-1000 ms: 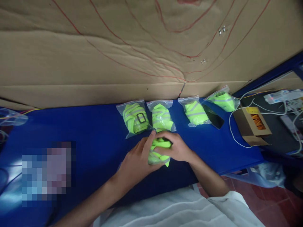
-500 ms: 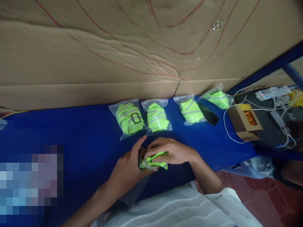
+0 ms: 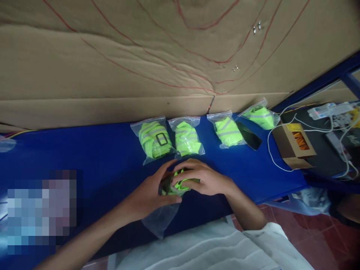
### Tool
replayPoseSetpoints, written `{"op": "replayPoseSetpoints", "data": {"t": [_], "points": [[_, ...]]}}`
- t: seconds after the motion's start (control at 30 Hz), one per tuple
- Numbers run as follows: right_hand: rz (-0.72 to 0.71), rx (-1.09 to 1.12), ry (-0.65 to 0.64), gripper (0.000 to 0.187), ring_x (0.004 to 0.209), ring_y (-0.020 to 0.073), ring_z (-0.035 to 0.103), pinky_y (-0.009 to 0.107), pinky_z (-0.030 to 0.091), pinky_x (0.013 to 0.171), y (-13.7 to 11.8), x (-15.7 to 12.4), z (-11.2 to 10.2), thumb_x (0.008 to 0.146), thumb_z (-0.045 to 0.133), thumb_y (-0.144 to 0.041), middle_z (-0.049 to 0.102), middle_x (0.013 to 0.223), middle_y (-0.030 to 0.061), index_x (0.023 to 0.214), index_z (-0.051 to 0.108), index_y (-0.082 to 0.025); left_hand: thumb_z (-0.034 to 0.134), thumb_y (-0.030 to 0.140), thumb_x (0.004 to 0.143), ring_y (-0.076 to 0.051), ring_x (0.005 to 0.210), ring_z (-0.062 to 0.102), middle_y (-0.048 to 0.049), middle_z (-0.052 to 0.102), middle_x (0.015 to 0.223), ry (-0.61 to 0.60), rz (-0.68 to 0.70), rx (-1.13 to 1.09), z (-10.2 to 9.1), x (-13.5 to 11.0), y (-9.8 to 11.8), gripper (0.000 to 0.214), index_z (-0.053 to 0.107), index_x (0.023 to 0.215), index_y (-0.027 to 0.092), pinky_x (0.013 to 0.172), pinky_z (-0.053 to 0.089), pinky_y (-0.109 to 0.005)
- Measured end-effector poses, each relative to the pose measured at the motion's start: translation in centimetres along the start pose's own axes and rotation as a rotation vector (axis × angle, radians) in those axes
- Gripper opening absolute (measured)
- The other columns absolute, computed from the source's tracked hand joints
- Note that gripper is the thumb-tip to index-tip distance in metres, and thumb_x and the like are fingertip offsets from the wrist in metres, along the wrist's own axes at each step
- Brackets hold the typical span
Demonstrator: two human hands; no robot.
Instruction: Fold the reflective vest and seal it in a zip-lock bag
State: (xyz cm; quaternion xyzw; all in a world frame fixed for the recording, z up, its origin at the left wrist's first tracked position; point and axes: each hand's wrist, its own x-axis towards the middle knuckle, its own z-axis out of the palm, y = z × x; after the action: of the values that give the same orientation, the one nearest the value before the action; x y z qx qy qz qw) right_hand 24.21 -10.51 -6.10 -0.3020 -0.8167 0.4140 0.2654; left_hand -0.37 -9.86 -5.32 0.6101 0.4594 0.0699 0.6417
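Near the bench's (image 3: 98,157) front edge, the left hand (image 3: 149,195) and right hand (image 3: 204,180) clasp a bundled neon strap (image 3: 177,184) at the clear bag's (image 3: 160,223) mouth, apparently mid-insertion, which calls for keeping that mouth open.

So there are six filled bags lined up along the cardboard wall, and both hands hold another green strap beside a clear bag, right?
Not quite. The head view shows four filled bags, not six, lined up along the cardboard wall. The rest holds: the left hand and right hand hold another green strap beside a clear bag.
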Motion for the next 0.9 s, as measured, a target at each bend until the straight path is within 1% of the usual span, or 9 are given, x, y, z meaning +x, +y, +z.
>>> {"op": "replayPoseSetpoints", "data": {"t": [0.13, 0.23, 0.33, 0.43, 0.5, 0.57, 0.67, 0.77, 0.9], "points": [[0.058, 0.038, 0.243, 0.026, 0.126, 0.0197, 0.063, 0.036, 0.051, 0.111, -0.2, 0.2, 0.7, 0.102, 0.06, -0.02, 0.066, 0.13, 0.011, 0.127, 0.066, -0.021, 0.081, 0.05, 0.088, -0.03, 0.128, 0.07, -0.0071, 0.072, 0.138, 0.282, 0.095, 0.272, 0.6, 0.6, 1.0, 0.09, 0.034, 0.163, 0.034, 0.108, 0.057, -0.044], [0.194, 0.168, 0.512, 0.033, 0.114, 0.019, 0.068, 0.033, 0.055, 0.103, 0.0, 0.4, 1.4, 0.095, 0.069, -0.022, 0.069, 0.122, 0.0082, 0.126, 0.061, -0.022, 0.068, 0.053, 0.099, -0.029, 0.128, 0.07, -0.0109, 0.07, 0.142, 0.522, 0.382, 0.573, 1.8, 1.2, 0.9, 0.072, 0.039, 0.161, 0.029, 0.106, 0.058, -0.041], [0.344, 0.326, 0.673, 0.03, 0.1, 0.0166, 0.07, 0.029, 0.056, 0.092, 0.4, 0.7, 1.5, 0.09, 0.076, -0.029, 0.072, 0.112, 0.004, 0.117, 0.065, -0.022, 0.064, 0.06, 0.098, -0.033, 0.126, 0.07, -0.0186, 0.069, 0.139, 0.592, 0.575, 0.868, 2.8, 1.7, 0.5, 0.079, 0.038, 0.162, 0.021, 0.105, 0.058, -0.045], [0.417, 0.352, 0.744, 0.027, 0.098, 0.0165, 0.069, 0.029, 0.056, 0.09, 1.1, 1.0, 1.7, 0.088, 0.076, -0.032, 0.073, 0.107, 0.0024, 0.11, 0.065, -0.022, 0.073, 0.07, 0.085, -0.043, 0.13, 0.065, -0.0264, 0.062, 0.147, 0.579, 0.568, 1.107, 3.5, 2.2, 0.3, 0.098, 0.041, 0.162, 0.019, 0.106, 0.055, -0.054], [0.44, 0.353, 0.759, 0.027, 0.099, 0.0168, 0.07, 0.029, 0.057, 0.089, 1.5, 1.2, 2.1, 0.089, 0.075, -0.034, 0.073, 0.107, 0.0029, 0.11, 0.065, -0.022, 0.079, 0.069, 0.08, -0.047, 0.132, 0.063, -0.0288, 0.057, 0.151, 0.559, 0.539, 1.184, 3.5, 2.6, 0.1, 0.101, 0.044, 0.161, 0.02, 0.106, 0.055, -0.057], [0.439, 0.309, 0.762, 0.028, 0.101, 0.0172, 0.071, 0.03, 0.058, 0.089, 1.6, 1.1, 2.5, 0.093, 0.072, -0.036, 0.074, 0.111, 0.0044, 0.116, 0.064, -0.022, 0.082, 0.058, 0.084, -0.045, 0.132, 0.063, -0.0271, 0.057, 0.15, 0.56, 0.507, 1.171, 3.1, 3.0, -0.3, 0.095, 0.043, 0.162, 0.022, 0.104, 0.056, -0.055], [0.353, 0.079, 0.73, 0.031, 0.114, 0.0195, 0.07, 0.035, 0.057, 0.1, 1.6, 0.8, 3.0, 0.1, 0.066, -0.035, 0.071, 0.124, 0.0085, 0.128, 0.061, -0.023, 0.082, 0.042, 0.089, -0.041, 0.132, 0.064, -0.0225, 0.062, 0.144, 0.538, 0.517, 1.038, 1.9, 3.7, -1.3, 0.092, 0.035, 0.166, 0.022, 0.106, 0.057, -0.052], [0.172, -0.124, 0.588, 0.028, 0.124, 0.0219, 0.067, 0.039, 0.056, 0.108, 1.8, 0.5, 2.7, 0.102, 0.065, -0.031, 0.07, 0.128, 0.0108, 0.129, 0.062, -0.023, 0.081, 0.038, 0.089, -0.037, 0.131, 0.065, -0.0187, 0.063, 0.143, 0.441, 0.585, 0.882, 0.7, 3.8, -2.2, 0.095, 0.029, 0.167, 0.023, 0.108, 0.057, -0.052], [0.038, -0.104, 0.39, 0.018, 0.12, 0.0213, 0.069, 0.037, 0.058, 0.105, 2.2, 0.4, 1.5, 0.102, 0.068, -0.031, 0.072, 0.122, 0.0102, 0.118, 0.068, -0.023, 0.084, 0.039, 0.087, -0.031, 0.136, 0.064, -0.0143, 0.06, 0.152, 0.298, 0.523, 0.686, -0.1, 3.5, -2.4, 0.1, 0.026, 0.168, 0.028, 0.114, 0.055, -0.047]]}}
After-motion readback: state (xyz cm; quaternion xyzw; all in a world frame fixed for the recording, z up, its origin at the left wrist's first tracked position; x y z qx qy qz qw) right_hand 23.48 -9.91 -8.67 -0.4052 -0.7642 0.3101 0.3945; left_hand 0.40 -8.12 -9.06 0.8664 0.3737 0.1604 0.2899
